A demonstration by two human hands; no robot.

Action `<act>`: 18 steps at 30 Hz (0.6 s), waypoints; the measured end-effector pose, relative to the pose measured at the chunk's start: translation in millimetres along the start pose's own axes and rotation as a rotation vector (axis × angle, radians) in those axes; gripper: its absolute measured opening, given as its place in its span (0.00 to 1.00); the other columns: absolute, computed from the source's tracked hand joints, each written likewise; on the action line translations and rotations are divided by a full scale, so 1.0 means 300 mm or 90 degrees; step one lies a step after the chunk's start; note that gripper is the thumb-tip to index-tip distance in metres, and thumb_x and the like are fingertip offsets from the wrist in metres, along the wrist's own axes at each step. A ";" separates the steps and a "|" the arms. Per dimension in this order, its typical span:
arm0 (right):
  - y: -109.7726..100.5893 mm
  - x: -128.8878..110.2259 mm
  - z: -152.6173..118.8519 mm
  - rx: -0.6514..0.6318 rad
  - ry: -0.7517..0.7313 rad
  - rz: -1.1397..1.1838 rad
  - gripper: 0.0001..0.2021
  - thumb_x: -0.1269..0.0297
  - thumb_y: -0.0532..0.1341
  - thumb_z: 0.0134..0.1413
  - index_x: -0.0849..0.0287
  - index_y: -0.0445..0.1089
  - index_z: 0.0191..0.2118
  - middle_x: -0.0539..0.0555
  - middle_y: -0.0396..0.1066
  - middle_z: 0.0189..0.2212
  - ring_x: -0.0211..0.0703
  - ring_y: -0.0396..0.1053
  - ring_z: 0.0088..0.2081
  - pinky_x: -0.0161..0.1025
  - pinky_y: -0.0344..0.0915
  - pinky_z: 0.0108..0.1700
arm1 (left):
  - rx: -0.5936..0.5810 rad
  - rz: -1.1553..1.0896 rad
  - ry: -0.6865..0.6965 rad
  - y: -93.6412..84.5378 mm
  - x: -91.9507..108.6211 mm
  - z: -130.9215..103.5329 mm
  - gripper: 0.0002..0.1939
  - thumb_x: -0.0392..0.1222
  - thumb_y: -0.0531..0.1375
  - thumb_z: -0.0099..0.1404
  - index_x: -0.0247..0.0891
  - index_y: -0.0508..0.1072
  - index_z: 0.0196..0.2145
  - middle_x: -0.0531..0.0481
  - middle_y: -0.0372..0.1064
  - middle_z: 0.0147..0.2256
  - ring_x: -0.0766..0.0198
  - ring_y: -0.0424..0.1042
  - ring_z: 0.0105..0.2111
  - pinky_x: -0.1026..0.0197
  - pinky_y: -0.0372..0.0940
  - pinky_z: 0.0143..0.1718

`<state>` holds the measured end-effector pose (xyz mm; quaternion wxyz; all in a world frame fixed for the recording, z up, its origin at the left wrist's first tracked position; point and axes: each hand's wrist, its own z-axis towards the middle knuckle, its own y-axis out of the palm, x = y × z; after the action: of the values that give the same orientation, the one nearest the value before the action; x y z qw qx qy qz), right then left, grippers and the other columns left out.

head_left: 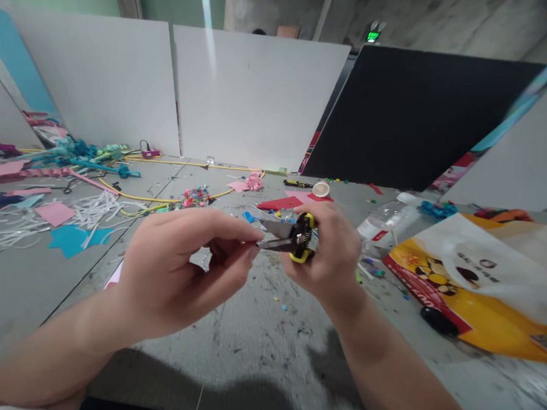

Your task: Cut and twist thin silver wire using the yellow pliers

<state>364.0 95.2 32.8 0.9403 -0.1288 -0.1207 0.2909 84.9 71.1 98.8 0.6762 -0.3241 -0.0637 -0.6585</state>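
A grey bench (257, 343) fills the lower view. White panels (259, 102) and a black panel (420, 118) stand along its far edge.

Both forearms reach over the bench from its near edge. The left forearm slants in at the near-left corner, the left hand (176, 268) arched with its back turned up and outward, thumb and index finger brought nearly together in front. The right forearm rises from the near-right side, the right hand (331, 251) curled palm-inward around spring-loaded snips (298, 237) with black-and-yellow handles. The snips are held above the middle of the bench, blades parted and pointing left, and the right fingers (322, 213) are wrapped around the handles. The left fingertips (256, 233) meet the blade tips; whether they pinch a small piece there cannot be told.

Toward the right edge lies a yellow, red and white snack bag (513, 324), with a clear bottle (384, 223) lying just beyond it and a black oval object (439, 322) against its near side. Toward the left edge are white paper strips (99, 208), torn turquoise paper (73, 241) and a pink paper piece (54, 214). Near the far edge, beyond the hands, sit red paper (278, 203), a small white cup (321, 189) and a pile of colourful bits (196, 197).
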 end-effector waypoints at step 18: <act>0.033 -0.035 -0.037 -0.575 0.511 1.066 0.24 0.48 0.96 0.57 0.54 0.96 0.52 0.55 0.89 0.36 0.46 0.85 0.35 0.40 0.86 0.41 | -0.087 -0.169 0.010 -0.110 -0.078 0.092 0.13 0.20 0.76 0.64 0.38 0.94 0.36 0.52 0.82 0.26 0.70 0.72 0.22 0.70 0.62 0.21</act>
<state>353.9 95.2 17.5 0.2716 -0.6001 0.2326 0.7156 60.6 108.0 119.9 0.5597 -0.3528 -0.0557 -0.7477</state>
